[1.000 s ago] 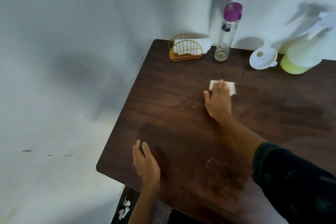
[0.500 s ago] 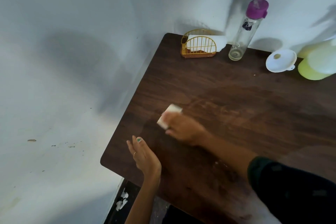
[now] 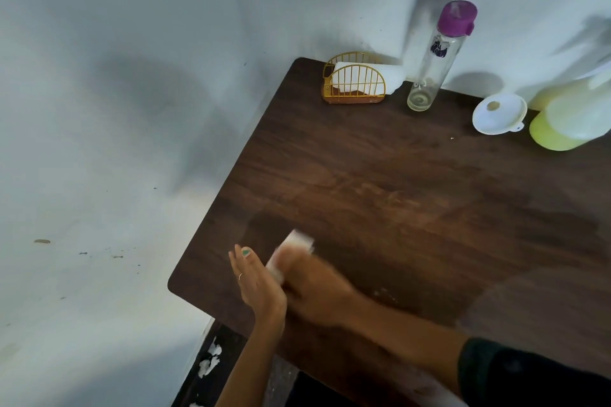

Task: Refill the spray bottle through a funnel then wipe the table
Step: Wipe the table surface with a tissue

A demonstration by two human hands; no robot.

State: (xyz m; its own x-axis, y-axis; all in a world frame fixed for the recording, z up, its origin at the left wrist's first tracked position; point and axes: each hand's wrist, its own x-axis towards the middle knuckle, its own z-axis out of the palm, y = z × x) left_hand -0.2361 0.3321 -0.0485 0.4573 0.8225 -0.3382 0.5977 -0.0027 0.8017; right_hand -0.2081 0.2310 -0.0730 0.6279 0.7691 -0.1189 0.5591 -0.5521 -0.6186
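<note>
My right hand (image 3: 314, 284) presses a folded white tissue (image 3: 294, 248) onto the dark wooden table (image 3: 413, 195) near its front left corner; the hand is blurred by motion. Right beside it my left hand (image 3: 256, 281) lies flat on the table with its fingers apart, touching the right hand. A yellow-green spray bottle (image 3: 568, 119) stands at the back right, cut off by the frame edge. The white funnel (image 3: 499, 113) lies next to it on the table.
A clear bottle with a purple cap (image 3: 436, 56) stands at the back against the wall. A gold wire holder (image 3: 355, 82) with white napkins sits at the back left corner. White walls close off the left and back sides.
My right hand has swept the tissue from the middle of the table toward the front left, up against my left hand. The left hand has stayed put.
</note>
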